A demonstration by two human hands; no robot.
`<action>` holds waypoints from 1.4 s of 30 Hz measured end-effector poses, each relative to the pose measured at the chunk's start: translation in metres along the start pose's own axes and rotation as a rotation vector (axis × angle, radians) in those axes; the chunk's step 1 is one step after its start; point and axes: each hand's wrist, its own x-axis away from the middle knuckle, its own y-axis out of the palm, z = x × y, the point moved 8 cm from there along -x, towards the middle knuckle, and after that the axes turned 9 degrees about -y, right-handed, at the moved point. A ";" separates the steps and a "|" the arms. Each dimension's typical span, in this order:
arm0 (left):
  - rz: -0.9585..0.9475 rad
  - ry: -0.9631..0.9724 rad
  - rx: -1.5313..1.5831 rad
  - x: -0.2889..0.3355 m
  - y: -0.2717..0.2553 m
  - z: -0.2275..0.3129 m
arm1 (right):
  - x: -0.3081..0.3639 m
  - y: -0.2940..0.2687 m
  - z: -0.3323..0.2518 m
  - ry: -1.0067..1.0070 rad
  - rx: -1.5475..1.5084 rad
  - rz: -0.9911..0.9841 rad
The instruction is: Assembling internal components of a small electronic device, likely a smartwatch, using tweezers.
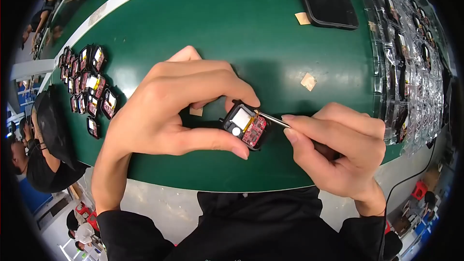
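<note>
Between the thumb and fingers of my left hand [176, 108] is a small black device housing [246, 124]. Its inside faces up and shows a red circuit board, a white block, a yellow strip and a round white spot. My right hand [340, 147] pinches a pair of thin metal tweezers [274, 119]. Their tip meets the upper right edge of the housing, beside the red board; whether anything is caught in the tip is too small to tell. Both hands are above a green table mat [251, 34].
Several similar open housings [92, 84] lie grouped at the left. Stacked clear plastic trays [411, 67] with more parts line the right edge. A black phone [328, 0] lies at the far right. Small tan paper pieces [308, 81] are scattered about. A black cable [411, 174] hangs at the right.
</note>
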 end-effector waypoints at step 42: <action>0.140 0.121 -0.142 0.008 -0.002 0.023 | -0.003 -0.005 -0.002 0.136 -0.175 0.189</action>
